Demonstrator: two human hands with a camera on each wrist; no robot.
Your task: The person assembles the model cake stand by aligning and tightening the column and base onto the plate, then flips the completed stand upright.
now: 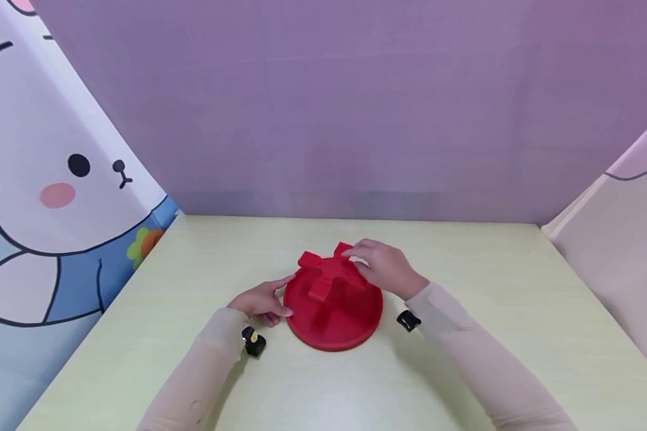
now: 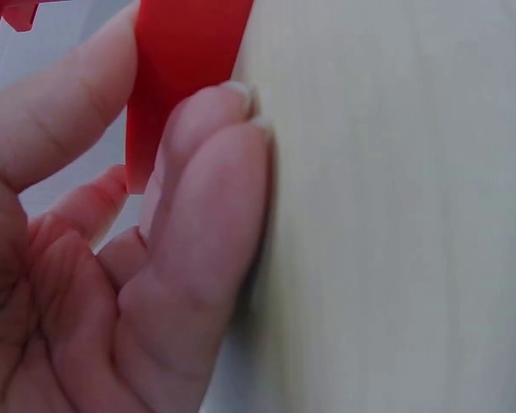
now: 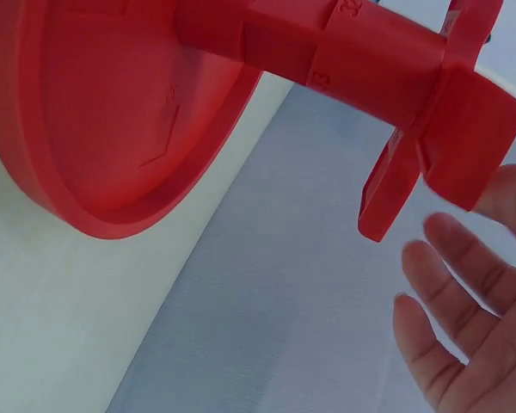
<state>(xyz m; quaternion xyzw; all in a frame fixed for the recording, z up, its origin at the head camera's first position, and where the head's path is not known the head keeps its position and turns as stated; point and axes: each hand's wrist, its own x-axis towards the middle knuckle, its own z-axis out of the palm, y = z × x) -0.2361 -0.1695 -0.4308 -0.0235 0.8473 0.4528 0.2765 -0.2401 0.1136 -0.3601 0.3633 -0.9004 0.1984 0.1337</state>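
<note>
A red stand (image 1: 333, 323) sits on the table, with a round rimmed base, a central post and several block-ended arms on top. Numbers are moulded into its post (image 3: 344, 60). My left hand (image 1: 261, 302) holds the base's left edge, thumb towards the front and index finger farther back; up close, the left hand's fingers (image 2: 202, 206) are bent around the red rim (image 2: 189, 60). High on the right side, my right hand (image 1: 385, 266) reaches the top arms. One digit meets an arm's end block (image 3: 473, 138), while the other fingers (image 3: 460, 284) hang loosely spread beside it.
Pale wooden table (image 1: 463, 371) under the stand and both forearms. A purple cloth wall (image 1: 356, 120) rises behind, and a cartoon-printed cloth (image 1: 59, 239) lines the left side. Small black wrist devices (image 1: 254, 342) show below each wrist.
</note>
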